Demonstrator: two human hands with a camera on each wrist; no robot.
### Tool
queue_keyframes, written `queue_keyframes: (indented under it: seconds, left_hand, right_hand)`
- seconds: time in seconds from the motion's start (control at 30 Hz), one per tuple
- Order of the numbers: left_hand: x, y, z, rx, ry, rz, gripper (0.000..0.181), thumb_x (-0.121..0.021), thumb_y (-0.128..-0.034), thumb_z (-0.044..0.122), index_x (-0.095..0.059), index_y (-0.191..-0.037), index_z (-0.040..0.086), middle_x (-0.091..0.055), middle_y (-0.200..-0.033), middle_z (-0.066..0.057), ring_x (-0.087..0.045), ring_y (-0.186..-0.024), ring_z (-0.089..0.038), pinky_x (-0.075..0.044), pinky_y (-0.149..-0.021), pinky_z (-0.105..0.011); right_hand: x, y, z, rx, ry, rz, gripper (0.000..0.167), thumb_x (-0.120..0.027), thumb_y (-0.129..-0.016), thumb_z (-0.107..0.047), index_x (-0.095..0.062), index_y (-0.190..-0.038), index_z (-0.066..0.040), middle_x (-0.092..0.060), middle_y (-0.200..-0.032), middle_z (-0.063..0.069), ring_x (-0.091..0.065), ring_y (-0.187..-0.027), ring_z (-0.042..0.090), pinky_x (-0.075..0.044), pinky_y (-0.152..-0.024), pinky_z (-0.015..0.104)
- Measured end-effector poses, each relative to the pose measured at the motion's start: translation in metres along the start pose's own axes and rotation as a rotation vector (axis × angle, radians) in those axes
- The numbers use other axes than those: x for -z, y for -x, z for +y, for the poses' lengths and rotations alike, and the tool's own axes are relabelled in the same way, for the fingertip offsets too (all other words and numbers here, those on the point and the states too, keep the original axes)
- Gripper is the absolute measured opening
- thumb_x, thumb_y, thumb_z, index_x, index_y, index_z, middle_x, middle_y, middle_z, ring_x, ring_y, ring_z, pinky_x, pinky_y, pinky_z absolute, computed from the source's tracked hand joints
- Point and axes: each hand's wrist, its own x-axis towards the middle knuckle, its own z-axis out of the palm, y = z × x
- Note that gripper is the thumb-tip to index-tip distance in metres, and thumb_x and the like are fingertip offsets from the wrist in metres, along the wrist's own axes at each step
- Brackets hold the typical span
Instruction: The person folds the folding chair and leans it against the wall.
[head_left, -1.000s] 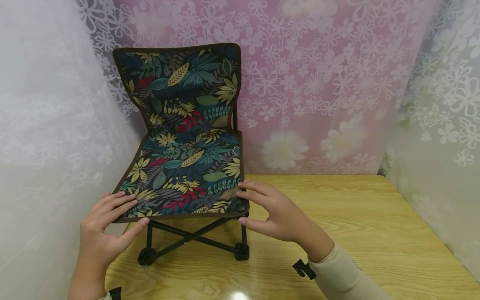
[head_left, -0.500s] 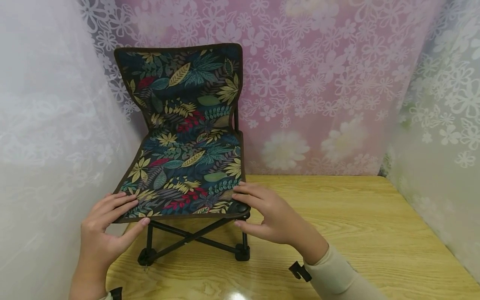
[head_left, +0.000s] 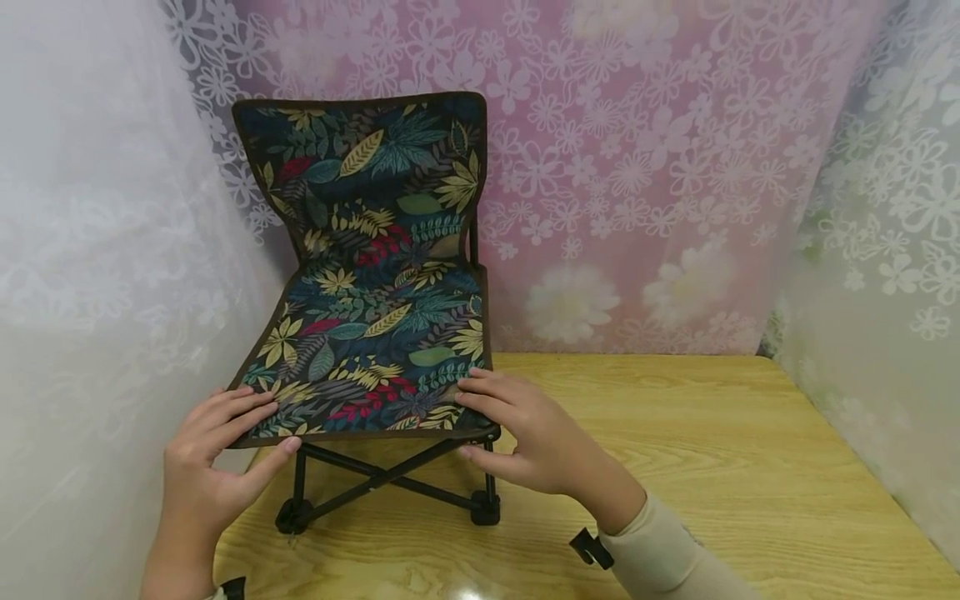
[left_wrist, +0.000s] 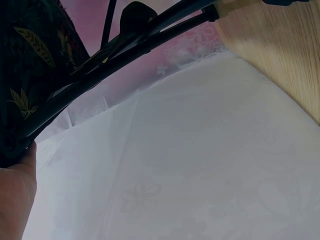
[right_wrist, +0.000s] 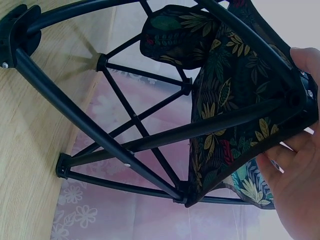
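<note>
An unfolded folding chair (head_left: 375,333) with dark leaf-print cloth and a black tube frame stands upright in the head view. My left hand (head_left: 210,458) holds its front left seat corner, fingers over the cloth and thumb at the front edge. At the front right corner, my right hand (head_left: 536,437) has its fingers on the seat and its thumb below the edge. The right wrist view shows the crossed black legs (right_wrist: 135,120) from below. Only part of my left hand (left_wrist: 17,200) appears in the left wrist view, against the dark seat corner.
The chair stands on a wood-grain table (head_left: 675,450), whose surface extends to the right. Behind hangs a pink flowered curtain (head_left: 637,183). Pale curtains close in on both sides, the left curtain (head_left: 112,275) near the chair.
My right hand has shifted left and slightly down, its fingers further onto the seat corner and its thumb beneath the edge. My left hand keeps its place on the chair.
</note>
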Motion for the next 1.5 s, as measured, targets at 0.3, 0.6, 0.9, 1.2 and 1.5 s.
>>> queue_keyframes:
  seconds: [0.3,0.6,0.9,1.2,1.5]
  left_hand:
    - [-0.002,0.002,-0.001,-0.007,-0.002,0.005,0.046,-0.099,-0.0718,0.029,-0.084,-0.106,0.002,-0.080,-0.113,-0.019,-0.063,-0.130,-0.013,-0.037,-0.126,-0.031]
    - [-0.002,0.004,-0.003,-0.013,-0.006,0.010,0.046,-0.098,-0.0742,0.034,-0.084,-0.106,0.002,-0.080,-0.113,-0.019,-0.063,-0.130,-0.013,-0.037,-0.126,-0.031]
    - [-0.001,0.003,-0.002,0.001,-0.031,0.007,0.045,-0.099,-0.0719,0.030,-0.085,-0.106,0.004,-0.080,-0.114,-0.018,-0.063,-0.130,-0.011,-0.036,-0.125,-0.028]
    - [0.000,0.002,0.000,0.018,-0.036,-0.008,0.046,-0.099,-0.0655,0.017,-0.085,-0.107,0.005,-0.080,-0.114,-0.016,-0.061,-0.132,-0.009,-0.036,-0.124,-0.025]
    - [0.000,0.003,0.000,0.034,-0.028,-0.014,0.049,-0.098,-0.0623,0.010,-0.085,-0.109,0.006,-0.080,-0.116,-0.014,-0.060,-0.133,-0.009,-0.036,-0.121,-0.022]
  right_hand:
    - [-0.002,0.001,-0.005,-0.006,0.018,-0.013,0.053,-0.067,-0.105,-0.042,-0.061,-0.150,-0.013,-0.059,-0.156,0.006,-0.048,-0.152,0.030,-0.041,-0.123,0.059]
    - [-0.005,-0.002,-0.008,0.019,0.031,-0.006,0.047,-0.066,-0.106,-0.036,-0.063,-0.148,-0.016,-0.059,-0.157,0.005,-0.046,-0.153,0.031,-0.037,-0.124,0.062]
    - [-0.004,-0.004,-0.011,0.000,0.026,-0.032,0.045,-0.066,-0.106,-0.034,-0.064,-0.148,-0.017,-0.057,-0.158,0.006,-0.046,-0.154,0.032,-0.035,-0.127,0.058]
    - [-0.002,-0.007,-0.014,-0.021,0.016,-0.034,0.043,-0.067,-0.106,-0.031,-0.066,-0.146,-0.015,-0.060,-0.156,0.006,-0.048,-0.152,0.029,-0.032,-0.129,0.056]
    - [-0.001,-0.010,-0.013,0.006,0.036,-0.032,0.045,-0.056,-0.110,-0.044,-0.068,-0.143,-0.016,-0.062,-0.153,0.005,-0.053,-0.148,0.026,-0.036,-0.127,0.056]
